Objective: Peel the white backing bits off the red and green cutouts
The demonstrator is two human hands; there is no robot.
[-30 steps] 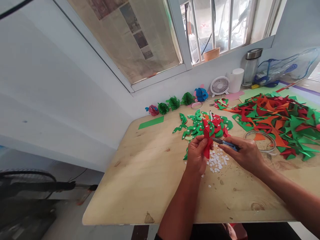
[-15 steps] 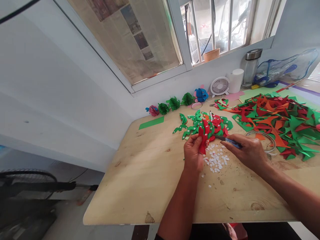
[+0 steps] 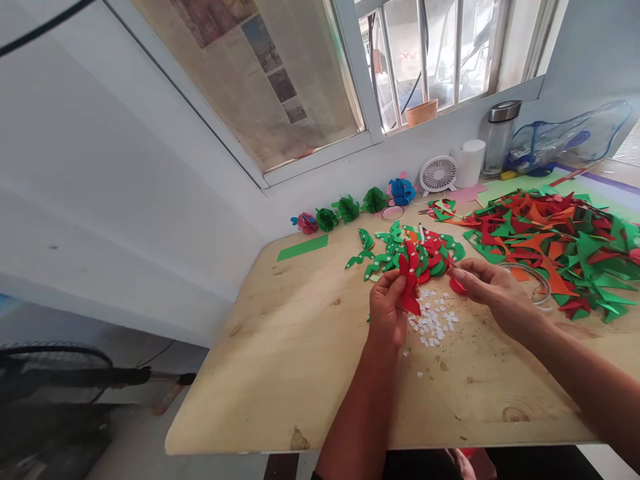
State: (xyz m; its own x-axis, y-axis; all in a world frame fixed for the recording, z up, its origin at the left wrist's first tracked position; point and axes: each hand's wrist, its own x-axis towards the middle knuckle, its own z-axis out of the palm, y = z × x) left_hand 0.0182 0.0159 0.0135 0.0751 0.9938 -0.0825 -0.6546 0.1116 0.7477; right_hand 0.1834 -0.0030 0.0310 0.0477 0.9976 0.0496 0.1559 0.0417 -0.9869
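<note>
My left hand (image 3: 390,303) pinches a red wavy paper cutout (image 3: 409,287) above the wooden table (image 3: 280,360). To its right, my right hand (image 3: 483,283) is closed on a thin dark tool (image 3: 447,259), its tip over the paper pieces and most of its handle hidden by the fingers. Beyond my hands lies a cluster of green and red cutouts (image 3: 383,259) dotted with small white squares. Loose white squares (image 3: 434,323) are scattered on the wood between my forearms. A red rounded piece (image 3: 457,287) rests beside my right fingertips.
A large heap of green, red and orange paper scraps (image 3: 555,240) covers the right side, with a tape roll (image 3: 544,283) at its edge. Along the wall stand folded paper figures (image 3: 349,207), a small white fan (image 3: 439,175), a white cylinder (image 3: 471,163) and a glass bottle (image 3: 501,141).
My right hand has turned, so the tool's blue handle no longer shows and its tip points up and left. The red cutout in my left hand has tilted slightly.
</note>
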